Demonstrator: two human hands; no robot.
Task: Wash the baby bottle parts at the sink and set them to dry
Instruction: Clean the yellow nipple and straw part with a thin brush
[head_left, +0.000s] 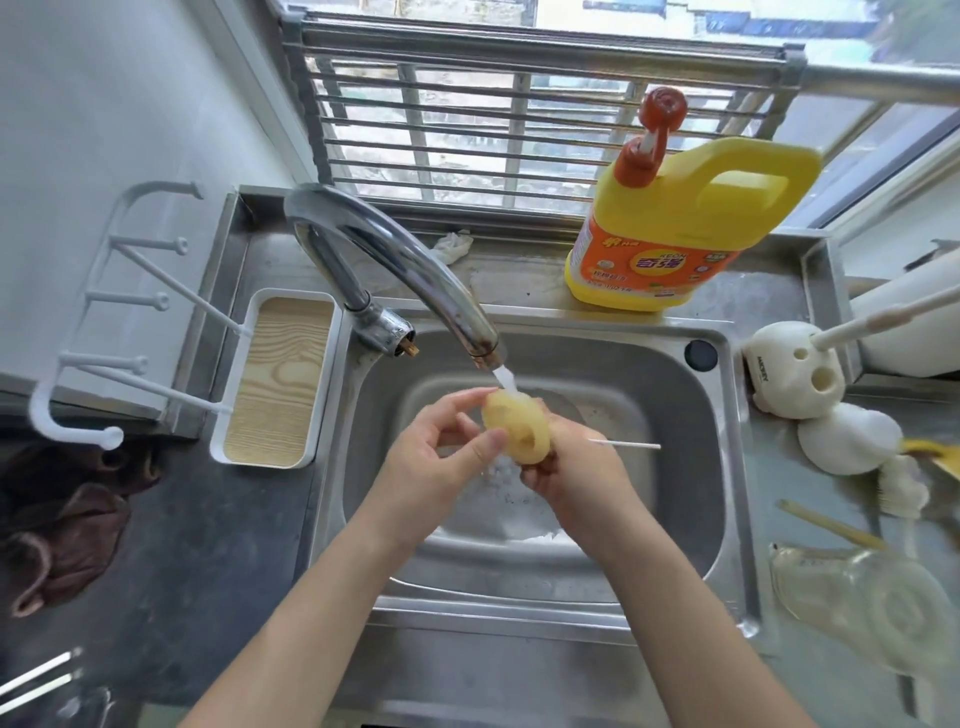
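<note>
A yellowish bottle collar ring (517, 427) sits under the running water from the tap (410, 270), over the steel sink (670, 415). My left hand (441, 457) pinches the ring's left edge between thumb and fingers. My right hand (576, 478) grips it from below and behind, together with a thin white stick (623, 445) that points right. The clear baby bottle (862, 608) lies on its side on the right counter. A white dome-shaped part (847, 439) rests further back on that counter.
A yellow detergent jug (675, 228) stands behind the sink. A white drying rack with pegs and a wood-pattern tray (280, 379) is at the left. A white brush holder (795, 374), a brush (901, 488) and a brown cloth (62, 525) lie around.
</note>
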